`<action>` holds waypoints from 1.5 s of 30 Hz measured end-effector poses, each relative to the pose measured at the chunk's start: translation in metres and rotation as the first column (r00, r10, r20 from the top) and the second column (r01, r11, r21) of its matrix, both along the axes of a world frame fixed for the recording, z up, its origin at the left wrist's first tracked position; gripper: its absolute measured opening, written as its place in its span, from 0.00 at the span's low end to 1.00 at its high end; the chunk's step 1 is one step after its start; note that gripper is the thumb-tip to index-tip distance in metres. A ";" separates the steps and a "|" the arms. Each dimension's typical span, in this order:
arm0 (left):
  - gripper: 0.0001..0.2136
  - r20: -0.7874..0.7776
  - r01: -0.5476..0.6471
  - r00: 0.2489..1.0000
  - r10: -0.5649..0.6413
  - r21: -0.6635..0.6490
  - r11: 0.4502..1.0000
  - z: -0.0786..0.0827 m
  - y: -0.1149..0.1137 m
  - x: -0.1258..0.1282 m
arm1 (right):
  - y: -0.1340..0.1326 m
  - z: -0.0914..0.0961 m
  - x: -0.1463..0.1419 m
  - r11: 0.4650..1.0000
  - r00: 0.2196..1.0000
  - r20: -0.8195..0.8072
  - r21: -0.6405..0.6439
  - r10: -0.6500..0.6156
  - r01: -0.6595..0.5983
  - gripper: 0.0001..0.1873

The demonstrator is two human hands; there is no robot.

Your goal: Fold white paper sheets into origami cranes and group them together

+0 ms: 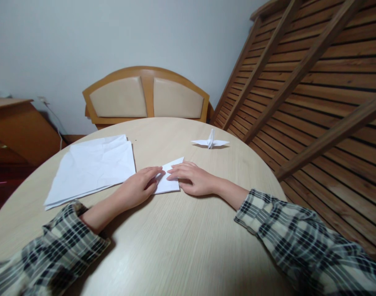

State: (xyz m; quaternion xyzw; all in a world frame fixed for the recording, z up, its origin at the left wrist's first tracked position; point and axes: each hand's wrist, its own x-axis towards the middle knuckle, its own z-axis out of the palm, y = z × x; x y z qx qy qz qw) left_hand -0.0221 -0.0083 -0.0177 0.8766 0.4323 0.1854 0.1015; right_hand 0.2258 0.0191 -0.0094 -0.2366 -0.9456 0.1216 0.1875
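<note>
A small piece of folded white paper [167,184] lies on the table between my two hands, with one pointed corner rising at its upper right. My left hand [140,185] is closed on the paper's left side, fingertips on its upper surface and the thumb by its lower left edge. From the right, my right hand [198,178] holds the paper too, its fingers curved over the top and its thumb near the right edge. The fingers cover part of the folds. Beyond my right hand stands a white origami crane [210,142] with its wings spread.
Creased white paper sheets [92,164] lie stacked to the left on the round wooden table [175,246]. A padded headboard-like wooden panel [147,96] stands behind the table. Slatted wood [314,90] leans along the right, and a brown cabinet [18,127] is at far left.
</note>
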 end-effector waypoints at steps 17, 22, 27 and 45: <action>0.14 -0.042 0.003 0.999 -0.002 0.047 0.999 0.001 -0.001 0.001 | 0.006 -0.004 0.000 0.998 0.992 -0.112 0.030 -0.059 0.063 0.08; 0.15 -0.080 0.045 0.996 -0.038 0.093 0.995 0.005 -0.003 0.001 | 0.009 -0.005 -0.002 0.989 0.985 -0.089 0.013 -0.144 0.146 0.09; 0.17 -0.112 0.070 0.992 -0.059 0.094 0.993 0.010 -0.007 0.004 | 0.008 -0.004 -0.003 0.968 0.968 -0.036 -0.001 -0.250 0.250 0.10; 0.24 -0.032 0.036 0.999 -0.034 0.043 0.998 0.010 -0.017 0.017 | 0.005 -0.004 -0.005 0.932 0.932 -0.007 -0.015 -0.362 0.362 0.07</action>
